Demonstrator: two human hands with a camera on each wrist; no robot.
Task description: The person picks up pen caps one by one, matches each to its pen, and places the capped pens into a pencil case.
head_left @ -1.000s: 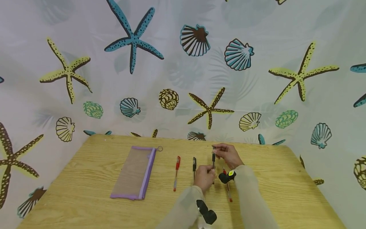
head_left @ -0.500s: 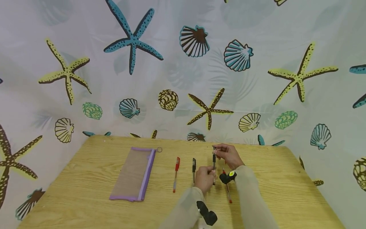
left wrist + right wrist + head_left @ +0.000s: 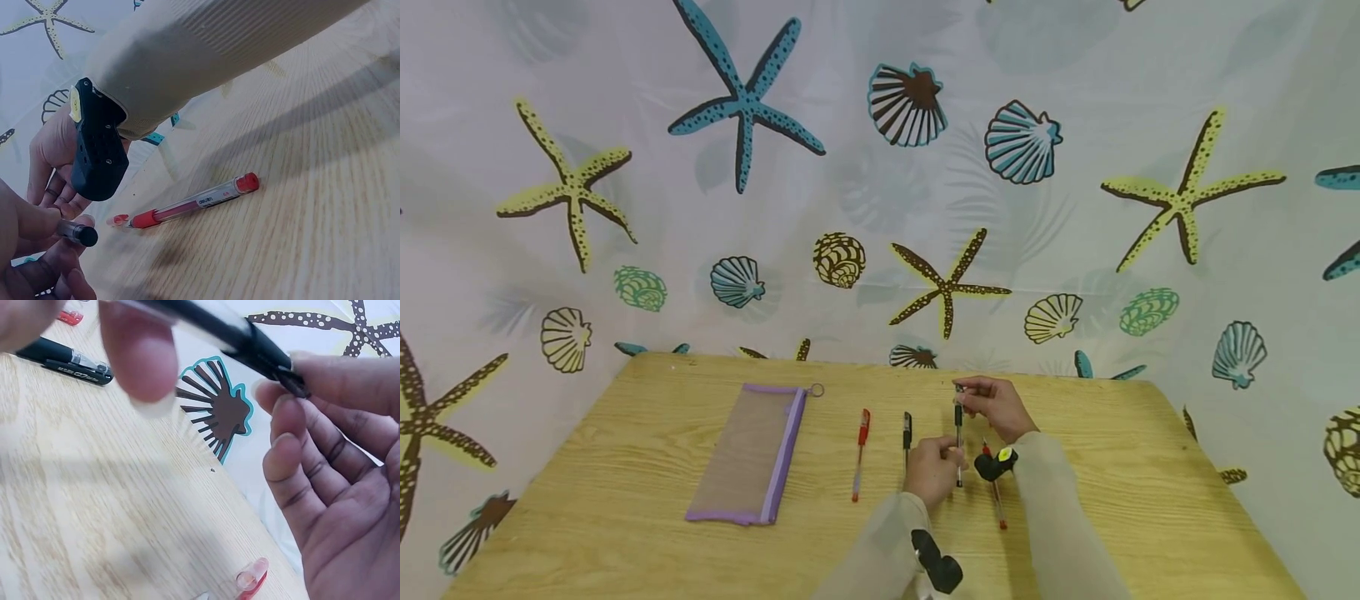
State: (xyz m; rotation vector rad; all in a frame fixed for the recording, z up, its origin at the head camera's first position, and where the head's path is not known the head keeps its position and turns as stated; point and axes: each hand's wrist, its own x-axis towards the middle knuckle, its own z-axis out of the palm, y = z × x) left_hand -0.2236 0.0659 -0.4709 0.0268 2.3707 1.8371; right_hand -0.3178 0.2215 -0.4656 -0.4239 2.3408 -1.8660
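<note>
With left hand point(image 3: 934, 471) and right hand point(image 3: 1000, 408), pinching a black pen point(image 3: 958, 417) toward opposite ends above the bench point(image 3: 1150, 483), presumably to keep it steady.

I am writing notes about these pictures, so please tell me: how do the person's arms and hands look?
The left sleeve and right sleeve are long and pale beige; the right one shows ribbed fabric. The left hand and right hand wear no gloves. The left camera and right camera, at the wrists, are black and rounded; the right one has a yellow mark.
</note>
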